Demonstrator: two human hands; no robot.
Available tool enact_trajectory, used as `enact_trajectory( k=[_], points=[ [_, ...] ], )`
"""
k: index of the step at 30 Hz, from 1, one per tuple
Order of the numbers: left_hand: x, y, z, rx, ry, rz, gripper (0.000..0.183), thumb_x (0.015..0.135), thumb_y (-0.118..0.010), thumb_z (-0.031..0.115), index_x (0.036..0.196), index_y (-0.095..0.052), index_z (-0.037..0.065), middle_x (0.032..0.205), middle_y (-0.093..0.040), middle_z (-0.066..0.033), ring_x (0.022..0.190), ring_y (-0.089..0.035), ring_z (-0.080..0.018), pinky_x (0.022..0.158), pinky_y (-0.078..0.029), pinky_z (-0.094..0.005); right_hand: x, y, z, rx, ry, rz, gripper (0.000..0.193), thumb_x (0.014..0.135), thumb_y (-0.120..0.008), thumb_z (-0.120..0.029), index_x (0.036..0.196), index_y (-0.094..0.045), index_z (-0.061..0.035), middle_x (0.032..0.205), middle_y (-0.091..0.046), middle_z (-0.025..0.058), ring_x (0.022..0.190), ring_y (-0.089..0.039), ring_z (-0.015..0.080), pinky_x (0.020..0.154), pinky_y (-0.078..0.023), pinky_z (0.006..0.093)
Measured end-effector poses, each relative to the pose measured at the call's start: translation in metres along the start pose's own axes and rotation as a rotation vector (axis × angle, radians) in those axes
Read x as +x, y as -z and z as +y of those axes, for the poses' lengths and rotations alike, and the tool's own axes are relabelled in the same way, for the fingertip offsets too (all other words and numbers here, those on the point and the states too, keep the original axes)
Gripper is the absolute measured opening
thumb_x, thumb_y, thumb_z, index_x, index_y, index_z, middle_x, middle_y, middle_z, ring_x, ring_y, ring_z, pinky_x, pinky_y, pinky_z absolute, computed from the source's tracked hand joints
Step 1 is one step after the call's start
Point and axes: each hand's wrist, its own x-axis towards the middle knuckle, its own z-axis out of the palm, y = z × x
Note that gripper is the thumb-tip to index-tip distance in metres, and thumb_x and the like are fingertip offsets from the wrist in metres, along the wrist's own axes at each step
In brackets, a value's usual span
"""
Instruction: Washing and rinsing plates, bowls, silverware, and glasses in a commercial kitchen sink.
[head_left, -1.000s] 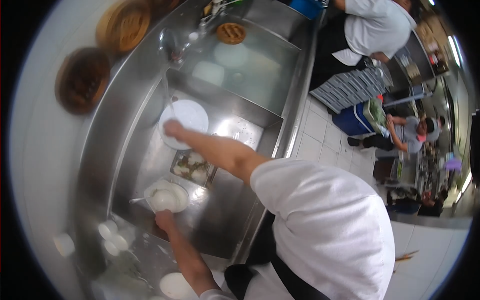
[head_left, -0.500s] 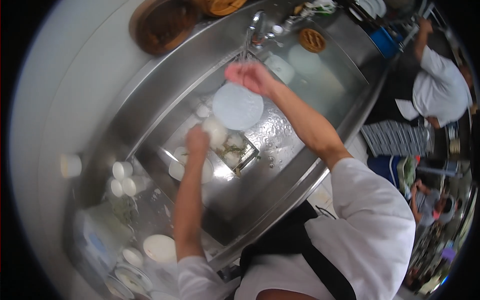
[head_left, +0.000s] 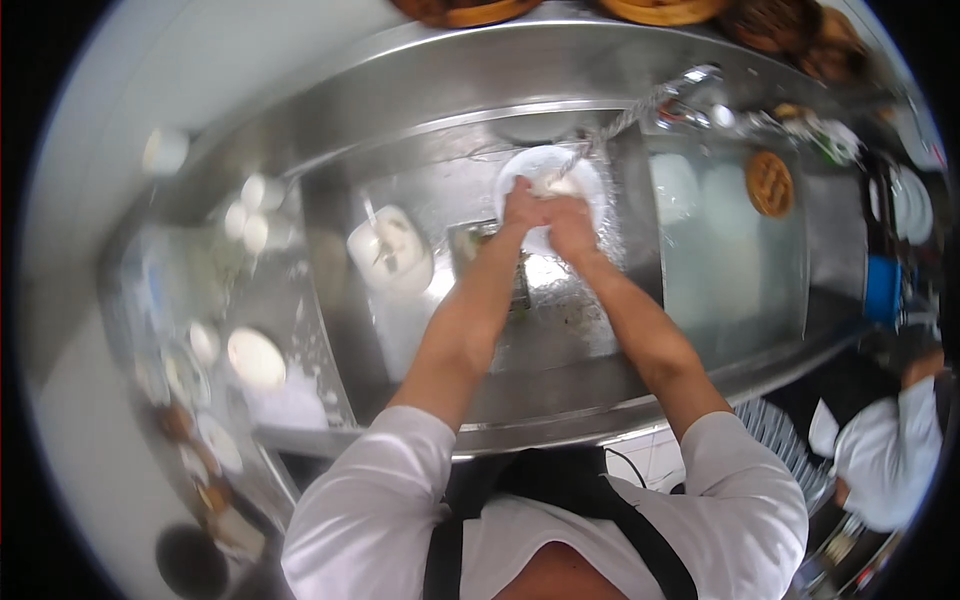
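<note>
One white plate (head_left: 541, 163) beneath left hand (head_left: 522, 208), right hand (head_left: 568, 222).

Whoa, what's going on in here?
Someone's left hand and right hand are close together over a white plate in a metal sink, and water streams toward it from the tap. Something whitish is by the fingertips, too blurred to name. To the left in the sink sits a white dish with a handle sticking up. The basin on the right holds cloudy water.
</note>
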Motion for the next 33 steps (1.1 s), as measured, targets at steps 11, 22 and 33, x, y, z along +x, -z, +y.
enact_trajectory(
  k=[11,22,33],
  points=[
    [-0.087,0.240,-0.182,0.197,-0.118,0.834,0.041,0.080,-0.070,0.014,0.119,-0.061,0.002,0.103,-0.068,-0.0174,0.094,-0.066,-0.0337,0.087,-0.051,-0.0417,0.049,-0.033,0.002,0.144,-0.173,0.320,0.031,0.088,-0.064,-0.022,0.110,-0.064,-0.0004,0.106,-0.066,0.0163,0.107,-0.059,0.0293,0.101,-0.041,0.0414],
    [-0.055,0.165,-0.126,-0.031,-0.163,0.488,0.014,0.090,-0.060,0.012,0.096,-0.068,0.002,0.100,-0.068,-0.0219,0.090,-0.065,-0.0390,0.080,-0.050,-0.0458,0.079,-0.045,-0.077,-0.175,0.109,0.172,0.049,0.075,-0.062,-0.002,0.124,-0.060,-0.0074,0.125,-0.059,0.0163,0.129,-0.049,0.0307,0.109,-0.036,0.0390],
    [-0.021,0.069,0.012,-0.436,-0.295,-0.293,0.014,0.081,-0.064,-0.005,0.094,-0.069,-0.003,0.082,-0.070,-0.0133,0.064,-0.070,-0.0194,0.055,-0.058,-0.0315,0.012,0.058,-0.002,0.387,-0.041,-0.333,0.037,0.102,-0.051,-0.031,0.128,-0.051,-0.0054,0.076,-0.058,0.0039,0.067,-0.059,0.0188,0.066,-0.052,0.0335]
  ],
)
